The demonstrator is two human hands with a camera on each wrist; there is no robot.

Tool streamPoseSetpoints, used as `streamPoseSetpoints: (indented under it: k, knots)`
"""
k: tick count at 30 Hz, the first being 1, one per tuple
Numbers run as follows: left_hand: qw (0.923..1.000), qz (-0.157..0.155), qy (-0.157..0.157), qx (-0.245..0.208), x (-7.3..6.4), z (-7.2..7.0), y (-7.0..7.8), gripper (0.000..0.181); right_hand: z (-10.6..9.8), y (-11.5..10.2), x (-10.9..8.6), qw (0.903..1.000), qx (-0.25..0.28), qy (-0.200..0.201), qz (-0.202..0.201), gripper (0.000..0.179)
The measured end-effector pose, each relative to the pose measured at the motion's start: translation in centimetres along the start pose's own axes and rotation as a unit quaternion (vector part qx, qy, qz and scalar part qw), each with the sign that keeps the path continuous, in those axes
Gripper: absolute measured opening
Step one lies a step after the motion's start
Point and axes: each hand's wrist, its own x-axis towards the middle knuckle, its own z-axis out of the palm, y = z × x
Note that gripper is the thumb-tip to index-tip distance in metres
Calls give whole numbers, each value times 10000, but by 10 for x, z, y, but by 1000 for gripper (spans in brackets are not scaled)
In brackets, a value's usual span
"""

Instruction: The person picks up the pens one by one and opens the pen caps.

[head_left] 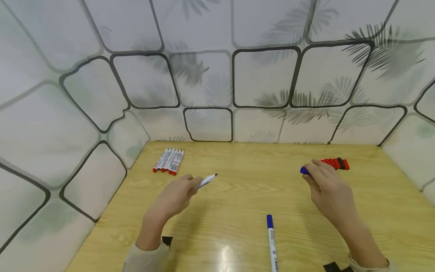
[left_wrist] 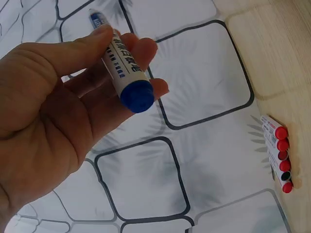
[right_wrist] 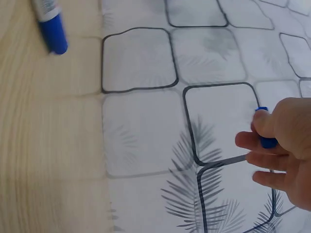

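My left hand (head_left: 175,196) holds an uncapped whiteboard marker (head_left: 206,181), its dark tip pointing right and up. In the left wrist view the thumb and fingers grip the barrel, and the blue end (left_wrist: 138,97) faces the camera. Over the right side of the table, my right hand (head_left: 329,189) pinches a blue marker cap (right_wrist: 267,141) between thumb and fingers. Just behind that hand lies a row of red caps (head_left: 334,163) with a black one among them, partly covered by the hand. A capped blue marker (head_left: 272,241) lies on the table between the hands.
Several white markers with mostly red ends (head_left: 168,160) lie side by side at the back left of the wooden table (head_left: 234,196). Patterned cloth walls (head_left: 210,79) stand round the table's back and sides.
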Motion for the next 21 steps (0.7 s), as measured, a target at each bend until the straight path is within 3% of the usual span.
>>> streamPoseSetpoints:
  k: [4,6,9,12,17,21]
  knots:
    - [9974,-45,463,-556,5,0,-22,32,-9,5,-1,9982,341,-493,-41,53]
    - [9958,-126,651,-636,6,2,-36,32,-8,5,-2,9971,413,-633,-64,56]
    - [9937,-379,876,-579,6,3,-64,32,-5,4,-5,9967,368,-721,-5,43]
    - [9917,-758,875,-552,8,-1,-93,38,-4,3,-6,9963,357,-779,93,22]
    - [9865,-1215,826,-716,13,-12,-137,44,-4,4,-7,9951,337,-903,218,25]
    - [9825,-1615,723,-577,13,-23,-165,44,-3,6,-5,9937,324,-1035,282,26]
